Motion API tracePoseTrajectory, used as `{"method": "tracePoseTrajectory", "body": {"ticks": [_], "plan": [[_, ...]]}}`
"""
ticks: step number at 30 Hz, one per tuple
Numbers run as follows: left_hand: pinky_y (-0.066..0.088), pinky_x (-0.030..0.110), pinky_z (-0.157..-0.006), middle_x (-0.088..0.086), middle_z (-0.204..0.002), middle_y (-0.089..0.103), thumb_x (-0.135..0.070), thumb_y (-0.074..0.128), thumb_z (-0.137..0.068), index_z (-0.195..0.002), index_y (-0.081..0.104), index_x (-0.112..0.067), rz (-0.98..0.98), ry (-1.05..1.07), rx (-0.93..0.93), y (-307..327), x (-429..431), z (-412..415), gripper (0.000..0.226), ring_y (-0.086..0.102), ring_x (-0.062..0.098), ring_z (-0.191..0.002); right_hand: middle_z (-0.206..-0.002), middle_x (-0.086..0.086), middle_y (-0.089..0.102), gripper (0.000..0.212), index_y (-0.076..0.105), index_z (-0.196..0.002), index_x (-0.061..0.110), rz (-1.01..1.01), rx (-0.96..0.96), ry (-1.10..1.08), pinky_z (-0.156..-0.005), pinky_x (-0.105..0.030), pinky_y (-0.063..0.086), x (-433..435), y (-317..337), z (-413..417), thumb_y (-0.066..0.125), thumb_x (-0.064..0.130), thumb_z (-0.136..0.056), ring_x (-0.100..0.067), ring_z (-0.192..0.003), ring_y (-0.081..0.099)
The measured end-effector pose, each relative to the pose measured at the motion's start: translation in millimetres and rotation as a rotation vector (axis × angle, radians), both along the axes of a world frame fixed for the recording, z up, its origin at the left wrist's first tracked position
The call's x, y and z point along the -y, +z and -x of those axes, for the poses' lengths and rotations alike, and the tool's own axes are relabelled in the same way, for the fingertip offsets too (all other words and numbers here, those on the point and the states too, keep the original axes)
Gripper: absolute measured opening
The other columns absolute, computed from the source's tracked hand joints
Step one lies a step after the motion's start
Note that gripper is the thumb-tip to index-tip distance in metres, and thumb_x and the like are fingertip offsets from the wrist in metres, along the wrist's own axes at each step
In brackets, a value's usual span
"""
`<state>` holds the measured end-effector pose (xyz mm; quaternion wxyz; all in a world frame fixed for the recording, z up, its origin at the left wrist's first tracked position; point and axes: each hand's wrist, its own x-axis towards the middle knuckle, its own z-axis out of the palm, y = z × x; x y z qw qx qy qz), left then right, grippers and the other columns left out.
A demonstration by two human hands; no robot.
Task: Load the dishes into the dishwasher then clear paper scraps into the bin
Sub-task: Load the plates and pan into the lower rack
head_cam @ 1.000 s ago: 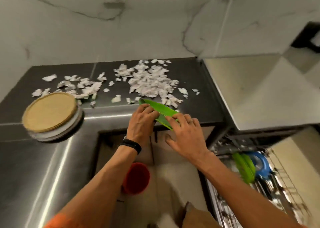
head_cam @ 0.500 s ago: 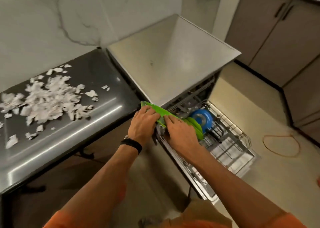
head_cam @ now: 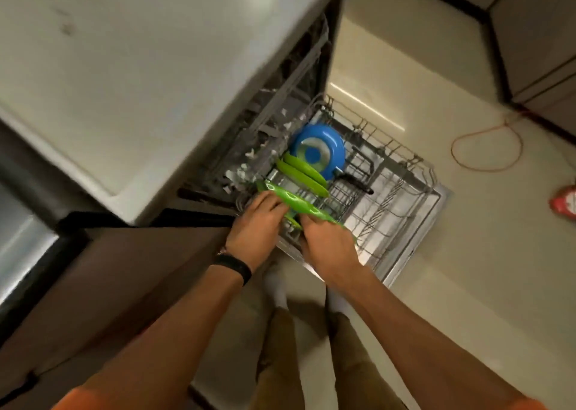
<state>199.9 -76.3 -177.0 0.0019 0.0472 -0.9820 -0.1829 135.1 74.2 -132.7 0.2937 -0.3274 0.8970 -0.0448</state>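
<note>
While left hand (head_cam: 256, 222), right hand (head_cam: 327, 245) grip green plate (head_cam: 294, 204), above rack (head_cam: 391, 151)

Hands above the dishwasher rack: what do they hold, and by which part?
One green plate, by its rim: left hand at one end, right hand at the other.

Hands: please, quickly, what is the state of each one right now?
Left hand: grips the green plate at its near edge.
Right hand: grips the same green plate.
</note>
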Motion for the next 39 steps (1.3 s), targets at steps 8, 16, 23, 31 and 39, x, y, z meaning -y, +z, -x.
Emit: {"method": "tracePoseTrajectory", "body": {"ticks": [8, 16, 23, 31, 39], "plan": [[0.049, 0.045, -0.1, 0.012, -0.116, 0.065, 0.005, 0.062, -0.086, -0.106, 0.069, -0.007, -0.005, -0.036, 0.142, -184, 54, 50, 0.024, 0.055, 0.032, -0.119, -0.114, -0.006, 0.07, 0.03, 0.053, -0.133, 0.02, 0.024, 0.037, -0.091, -0.071, -0.039, 0.042, 48, -183, 37, 0.05, 0.017, -0.103, -0.033, -0.101, 0.069], [0.049, 0.048, -0.096, 0.015, -0.115, 0.063, 0.004, 0.06, -0.09, -0.106, 0.066, -0.006, -0.01, -0.088, 0.185, -247, 72, 75, 0.02, 0.054, 0.034, -0.119, -0.097, -0.002, 0.055, 0.038, 0.047, -0.137, 0.015, 0.036, 0.066, -0.126, -0.073, -0.037, 0.032, 63, -253, 54, 0.054, 0.01, -0.1, -0.027, -0.082, 0.05], [0.05, 0.046, -0.094, 0.014, -0.108, 0.061, 0.006, 0.056, -0.09, -0.1, 0.064, -0.007, -0.008, -0.096, 0.151, -266, 80, 92, 0.019, 0.055, 0.033, -0.113, -0.106, -0.009, 0.066, 0.029, 0.049, -0.134, 0.013, 0.079, 0.083, -0.181, -0.071, -0.039, 0.037, 75, -281, 67, 0.047, 0.013, -0.105, -0.028, -0.081, 0.054], [0.048, 0.044, -0.077, 0.014, -0.099, 0.059, 0.006, 0.055, -0.09, -0.095, 0.061, -0.007, 0.011, -0.165, 0.136, -269, 92, 108, 0.015, 0.056, 0.034, -0.099, -0.091, -0.003, 0.054, 0.035, 0.045, -0.139, 0.014, 0.124, 0.065, -0.229, -0.067, -0.037, 0.037, 80, -295, 80, 0.049, 0.011, -0.105, -0.022, -0.075, 0.049], [0.047, 0.045, -0.08, 0.016, -0.107, 0.058, -0.006, 0.05, -0.096, -0.103, 0.062, -0.007, 0.062, -0.187, 0.262, -276, 89, 131, 0.014, 0.054, 0.033, -0.106, -0.1, -0.005, 0.065, 0.033, 0.043, -0.135, 0.014, 0.142, -0.037, -0.264, -0.065, -0.038, 0.045, 74, -313, 86, 0.055, 0.021, -0.105, -0.022, -0.073, 0.056]]}}
